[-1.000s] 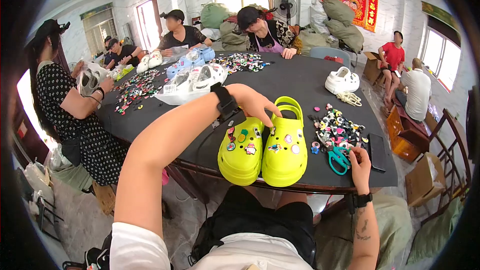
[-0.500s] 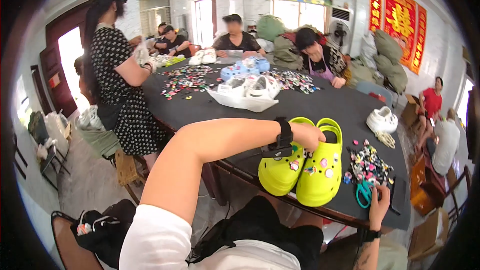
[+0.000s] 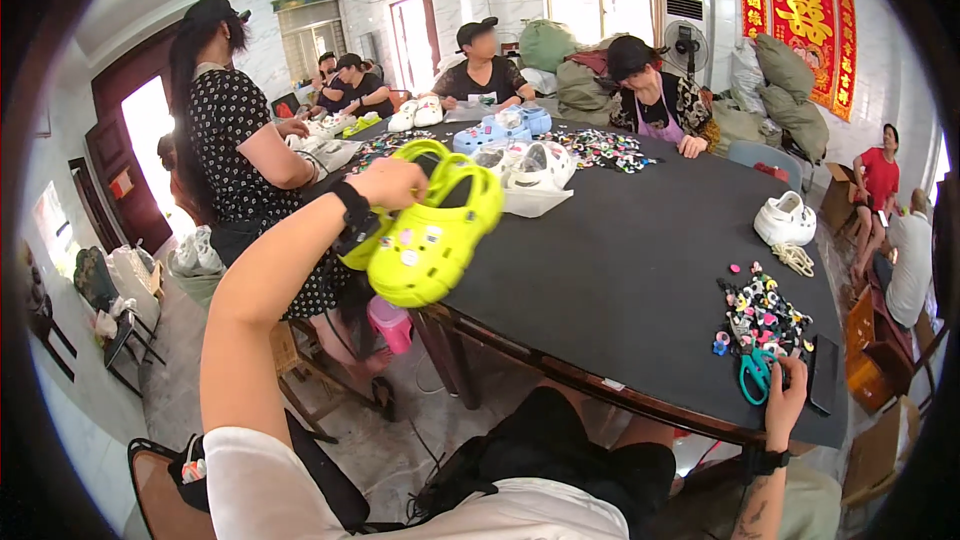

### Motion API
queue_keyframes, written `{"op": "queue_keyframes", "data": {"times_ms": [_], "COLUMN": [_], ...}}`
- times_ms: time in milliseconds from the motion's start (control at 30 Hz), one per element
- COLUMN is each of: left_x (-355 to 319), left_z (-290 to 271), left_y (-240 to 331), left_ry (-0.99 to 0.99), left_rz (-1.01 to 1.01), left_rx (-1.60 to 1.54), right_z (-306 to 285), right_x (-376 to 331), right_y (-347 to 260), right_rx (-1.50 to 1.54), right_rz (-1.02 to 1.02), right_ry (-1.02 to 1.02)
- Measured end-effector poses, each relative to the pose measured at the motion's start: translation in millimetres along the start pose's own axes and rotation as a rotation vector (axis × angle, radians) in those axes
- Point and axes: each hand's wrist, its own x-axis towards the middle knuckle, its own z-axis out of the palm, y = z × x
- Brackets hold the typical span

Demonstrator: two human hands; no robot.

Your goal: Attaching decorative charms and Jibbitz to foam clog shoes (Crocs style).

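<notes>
My left hand (image 3: 390, 184) grips a pair of lime-green clogs (image 3: 425, 258) by their upper openings. They hang tilted at the table's left edge, with several small charms on their uppers. At the near right of the table, my right hand (image 3: 786, 402) rests with its fingers curled together; whatever they may hold is hidden. Touching or close beside it lie teal-handled scissors (image 3: 752, 380). Just beyond is a heap of small colourful shoe charms (image 3: 762, 318).
A white clog (image 3: 785, 219) and pale straps (image 3: 793, 260) lie at the dark table's (image 3: 620, 290) right. White clogs on wrapping (image 3: 530, 166), blue clogs (image 3: 490, 136) and more charms (image 3: 610, 152) are farther back. A person in a patterned dress (image 3: 235, 100) stands left; others sit around.
My left hand has lifted the lime-green clogs off the table and swung them left, toward the standing person. My right hand stays by the scissors. The view has shifted slightly.
</notes>
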Motion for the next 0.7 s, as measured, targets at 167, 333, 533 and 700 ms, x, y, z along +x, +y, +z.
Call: {"op": "queue_keyframes", "data": {"times_ms": [167, 333, 533, 700], "left_x": [-13.7, -7.2, 30.4, 80.7], "left_z": [48.5, 85.0, 114.3, 139.1], "left_y": [-83.1, -128.0, -145.5, -112.2], "left_ry": [-0.033, 0.009, 0.234, 0.199], "left_rz": [-0.313, -0.488, -0.669, -0.563], "left_rx": [0.124, 0.078, -0.015, 0.164], "right_z": [3.8, 3.7, 4.5, -1.7], "right_x": [-0.8, -2.9, -4.9, -11.0], "right_y": [-2.5, -3.2, 1.4, 0.7], "right_rx": [-0.033, -0.045, -0.092, -0.131], "right_rz": [-0.023, -0.017, -0.013, 0.033], "right_ry": [0.019, 0.026, 0.013, 0.056]}}
